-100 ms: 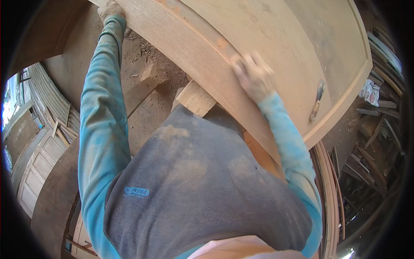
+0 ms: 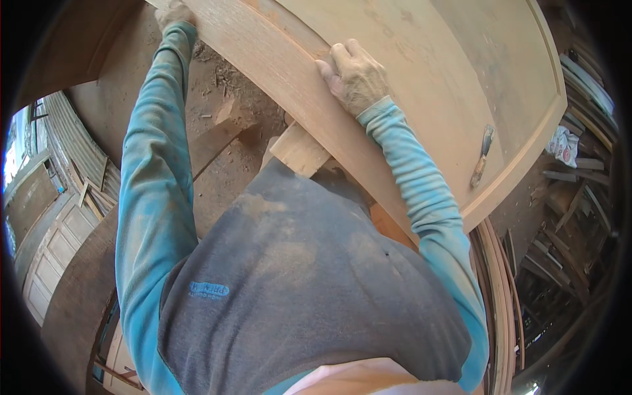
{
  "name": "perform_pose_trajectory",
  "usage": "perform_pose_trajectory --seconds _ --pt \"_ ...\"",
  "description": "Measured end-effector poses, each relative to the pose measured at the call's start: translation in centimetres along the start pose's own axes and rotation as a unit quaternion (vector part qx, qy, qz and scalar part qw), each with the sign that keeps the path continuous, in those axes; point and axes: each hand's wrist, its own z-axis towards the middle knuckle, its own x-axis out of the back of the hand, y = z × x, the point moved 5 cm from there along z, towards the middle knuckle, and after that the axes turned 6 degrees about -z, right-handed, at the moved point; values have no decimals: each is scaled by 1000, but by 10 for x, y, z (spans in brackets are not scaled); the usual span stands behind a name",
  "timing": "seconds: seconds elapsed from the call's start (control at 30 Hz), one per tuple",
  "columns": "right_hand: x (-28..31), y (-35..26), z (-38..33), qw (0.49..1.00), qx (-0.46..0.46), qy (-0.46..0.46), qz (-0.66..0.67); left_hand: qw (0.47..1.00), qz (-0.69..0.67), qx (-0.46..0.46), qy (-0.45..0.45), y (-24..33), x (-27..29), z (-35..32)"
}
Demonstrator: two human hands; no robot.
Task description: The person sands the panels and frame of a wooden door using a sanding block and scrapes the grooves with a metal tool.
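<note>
A large wooden door panel [image 2: 438, 72] with a raised frame strip [image 2: 283, 69] along its near side lies in front of me. At the far left, my left hand [image 2: 174, 13] is closed round the panel's edge. My right hand [image 2: 355, 76] rests over the inner edge of the strip, its fingers bent and pressed down. Whatever lies beneath those fingers is hidden. On the panel to the right of that hand is a small flat-bladed tool with a worn wooden handle [image 2: 483, 158].
A wood block [image 2: 299, 151] sticks out beneath the panel by my body. Debris [image 2: 227, 76] litters the ground to its left. Offcuts [image 2: 566, 257] and a white bag [image 2: 563, 145] lie at right. A pale panelled door [image 2: 62, 240] leans at far left.
My right hand has slid forward and to the left along the strip, and its blur is gone. My left hand keeps its hold, shifted slightly in the picture.
</note>
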Motion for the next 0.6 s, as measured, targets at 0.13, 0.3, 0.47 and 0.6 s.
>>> perform_pose_trajectory --seconds 0.13,0.3,0.47,0.6 --pt "5 13 -48 999 13 22 40 1000 -21 15 -9 -4 7 -15" --pt "13 30 -78 999 -3 42 34 998 -42 -44 35 -18 8 -15" --pt "-37 -30 61 999 -16 35 11 997 -66 -29 8 -31 -4 -4" --pt "-14 -8 4 1000 0 9 -2 998 -62 -26 -9 -21 -1 -4"
